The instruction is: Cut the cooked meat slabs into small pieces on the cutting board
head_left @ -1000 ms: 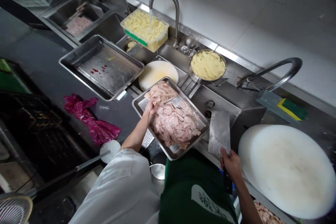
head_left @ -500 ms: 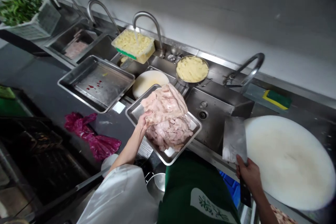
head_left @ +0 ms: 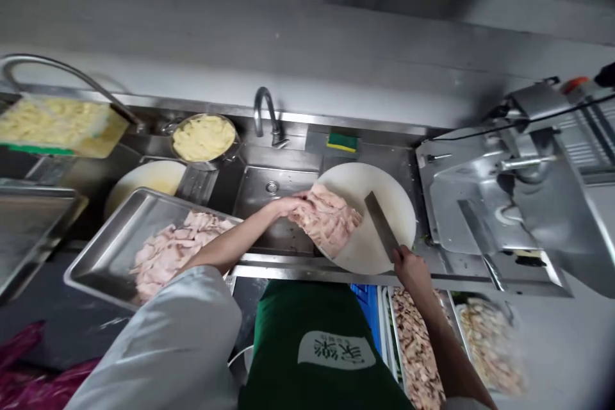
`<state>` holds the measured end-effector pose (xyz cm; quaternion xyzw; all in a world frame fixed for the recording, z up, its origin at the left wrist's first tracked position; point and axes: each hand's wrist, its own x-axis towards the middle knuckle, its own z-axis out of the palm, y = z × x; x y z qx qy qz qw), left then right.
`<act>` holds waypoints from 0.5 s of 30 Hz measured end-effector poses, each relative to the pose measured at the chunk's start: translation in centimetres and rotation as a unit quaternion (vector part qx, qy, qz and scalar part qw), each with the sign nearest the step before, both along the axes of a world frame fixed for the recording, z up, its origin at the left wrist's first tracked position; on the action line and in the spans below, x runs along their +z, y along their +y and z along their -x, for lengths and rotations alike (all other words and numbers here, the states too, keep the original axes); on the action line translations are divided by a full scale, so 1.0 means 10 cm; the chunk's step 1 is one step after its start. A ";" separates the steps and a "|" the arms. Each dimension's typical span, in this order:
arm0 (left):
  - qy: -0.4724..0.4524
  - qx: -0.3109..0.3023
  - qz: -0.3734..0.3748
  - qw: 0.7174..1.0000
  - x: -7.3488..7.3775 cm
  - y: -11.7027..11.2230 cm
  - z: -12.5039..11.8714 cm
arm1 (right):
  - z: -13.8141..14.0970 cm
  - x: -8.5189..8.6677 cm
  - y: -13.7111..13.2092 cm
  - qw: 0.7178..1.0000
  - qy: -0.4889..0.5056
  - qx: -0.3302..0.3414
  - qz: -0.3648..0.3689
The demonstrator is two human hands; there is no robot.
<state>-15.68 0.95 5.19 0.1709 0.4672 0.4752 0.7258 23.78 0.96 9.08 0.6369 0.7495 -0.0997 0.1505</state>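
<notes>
My left hand (head_left: 294, 204) is closed on the left edge of a large slab of pale raw meat (head_left: 329, 218), which lies over the left part of a round white cutting board (head_left: 369, 256). In my right hand (head_left: 410, 269) is a cleaver (head_left: 382, 223), its broad blade over the board to the right of the meat. Blade and meat are apart. A steel tray (head_left: 113, 250) at my left holds cut pieces of the same pale meat (head_left: 168, 253), partly hidden behind my left forearm.
Behind the board are a green-and-yellow sponge (head_left: 342, 142) and a faucet (head_left: 269, 116) over a sink (head_left: 283, 176). A pot of pale yellow slices (head_left: 204, 138) stands left. A slicing machine (head_left: 519, 173) is at right; trays of chopped food (head_left: 418, 346) sit below.
The view has swung right. My left hand has lifted the meat slab from the tray and brought it onto the board. The cleaver in my right hand has moved over the board.
</notes>
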 end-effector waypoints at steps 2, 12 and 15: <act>0.084 -0.130 -0.024 0.988 0.02 0.40 -0.37 | -0.17 -0.04 0.11 1.000 -0.003 0.003 0.028; 0.458 0.189 -0.125 0.860 -0.26 0.22 -1.21 | -0.45 -0.04 0.26 0.990 0.079 0.014 0.117; 0.384 0.294 -0.040 0.875 -0.26 0.01 -1.43 | -0.28 0.17 0.22 0.991 0.071 0.032 0.111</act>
